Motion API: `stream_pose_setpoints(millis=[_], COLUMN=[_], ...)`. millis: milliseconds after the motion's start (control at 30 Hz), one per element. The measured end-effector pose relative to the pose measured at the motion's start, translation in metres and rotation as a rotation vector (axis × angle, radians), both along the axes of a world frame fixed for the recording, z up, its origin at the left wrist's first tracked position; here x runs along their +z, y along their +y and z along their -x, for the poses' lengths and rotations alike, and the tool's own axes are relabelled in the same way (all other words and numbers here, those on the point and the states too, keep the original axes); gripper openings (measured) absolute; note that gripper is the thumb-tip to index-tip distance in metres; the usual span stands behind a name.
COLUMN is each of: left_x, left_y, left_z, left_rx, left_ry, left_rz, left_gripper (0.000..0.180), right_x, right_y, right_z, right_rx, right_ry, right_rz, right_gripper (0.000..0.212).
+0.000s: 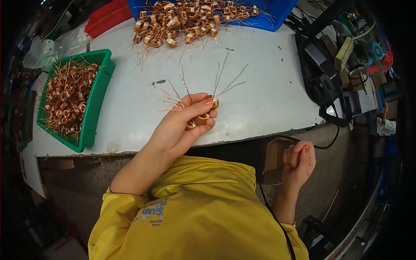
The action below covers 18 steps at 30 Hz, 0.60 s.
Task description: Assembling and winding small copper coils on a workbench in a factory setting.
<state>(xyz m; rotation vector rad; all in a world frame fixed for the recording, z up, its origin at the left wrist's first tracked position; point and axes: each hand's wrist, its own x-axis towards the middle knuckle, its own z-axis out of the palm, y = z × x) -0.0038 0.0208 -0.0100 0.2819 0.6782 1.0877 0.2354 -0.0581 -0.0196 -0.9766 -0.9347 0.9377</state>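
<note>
My left hand [180, 121] is closed around several small copper-wound ring coils [202, 118] above the front part of the white table. Their long wire leads fan out upward and to the left past the thumb and fingers. One coil [215, 103] shows at the thumb tip; the fingers partly cover the others. Out past the table's front edge, my right hand [299, 162] is raised with its fingers curled in and the thumb against them. No wires stick out of it, and whatever its fingers might hold is hidden.
A green bin [99, 97] full of similar coils stands at left. More coils [173, 24] spill from a blue bin [274, 19] at the back, beside a red bin [106, 19]. Black corded equipment [323, 78] lies at right. A cardboard box [274, 162] sits below the table edge.
</note>
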Motion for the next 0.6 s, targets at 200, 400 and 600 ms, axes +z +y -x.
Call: stream_pose_setpoints(millis=[200,400,600], left_x=[-0.004,0.003,-0.01], left_y=[-0.001,0.005,-0.011], left_z=[-0.004,-0.002,0.002], left_rx=[-0.03,-0.024,-0.084], left_ry=[0.015,0.063,0.179], left_rz=[0.105,-0.034,-0.132], left_gripper=[0.024,0.022,0.019], right_x=[-0.005,-0.005,-0.008], right_y=[0.0,0.008,0.004], right_z=[-0.003,0.001,-0.002], right_rx=[-0.02,-0.03,-0.05], right_ry=[-0.036,-0.036,-0.187], right_rz=[0.042,0.067,0.151], right_gripper=[0.022,0.021,0.018])
